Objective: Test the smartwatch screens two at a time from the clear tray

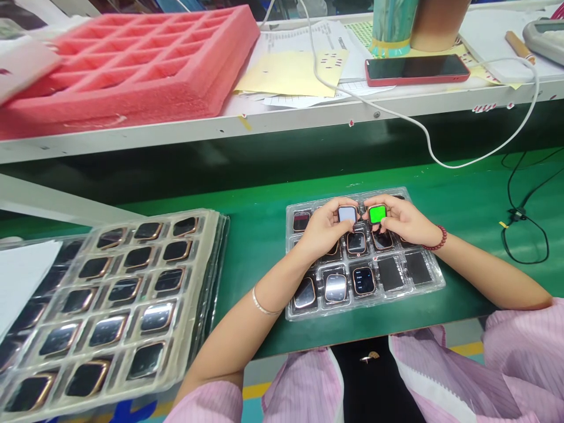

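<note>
- The left hand (324,226) pinched a watch body with a white-lit screen (347,214), its grip closed on the case edges from the left and from below
- The right hand (403,220) pinched a second watch body with a green-lit screen (378,214), fingers wrapped on its right edge and a thumb at its lower edge
- The two lit watches sat side by side, just apart, both faces tilted up toward the camera, each lying inward of its own hand so that the white one was to the right of the left grip and the green one to the left of the right grip
- Both were held just above the far row of a clear blister tray (434,281) that lay on the green surface (259,235); whether they touched the tray could not be told
- The tray's near rows held more watch bodies, a dim-lit one (363,279) among them, and the pockets on its right looked dark and flat
- A stack of similar trays (132,294) full of dark-screened watches lay well to the left, nearer the left arm
- On the shelf behind stood a pink foam tray (132,64), papers, a phone in a red case (416,69) and a white cable (396,117) drooping toward the surface
</note>
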`<state>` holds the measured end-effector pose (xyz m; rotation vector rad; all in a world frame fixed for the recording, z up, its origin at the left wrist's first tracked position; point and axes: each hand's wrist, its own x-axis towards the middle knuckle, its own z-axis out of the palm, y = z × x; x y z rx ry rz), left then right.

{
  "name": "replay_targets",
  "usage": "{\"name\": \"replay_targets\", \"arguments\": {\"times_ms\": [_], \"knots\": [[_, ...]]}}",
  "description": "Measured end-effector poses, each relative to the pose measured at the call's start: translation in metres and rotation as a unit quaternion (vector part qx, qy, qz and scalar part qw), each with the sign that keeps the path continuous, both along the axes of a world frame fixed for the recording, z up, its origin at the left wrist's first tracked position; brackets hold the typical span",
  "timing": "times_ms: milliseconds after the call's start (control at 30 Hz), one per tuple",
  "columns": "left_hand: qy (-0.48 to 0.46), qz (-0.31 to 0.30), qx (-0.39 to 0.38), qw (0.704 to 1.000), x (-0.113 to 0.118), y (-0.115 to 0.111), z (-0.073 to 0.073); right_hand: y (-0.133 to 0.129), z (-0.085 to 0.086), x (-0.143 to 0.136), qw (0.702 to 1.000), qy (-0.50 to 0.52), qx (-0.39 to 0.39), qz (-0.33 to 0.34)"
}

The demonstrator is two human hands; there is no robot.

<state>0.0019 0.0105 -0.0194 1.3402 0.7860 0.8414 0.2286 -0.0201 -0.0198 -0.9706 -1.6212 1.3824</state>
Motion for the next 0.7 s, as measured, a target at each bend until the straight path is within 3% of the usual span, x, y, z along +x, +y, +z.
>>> {"name": "replay_targets", "arguments": {"times_ms": [700], "knots": [[-0.005, 0.001, 0.000, 1.000, 0.0004, 0.0004, 0.0006, -0.0014, 0.0021, -0.0006, 1.000, -0.010, 0.006, 0.000]]}}
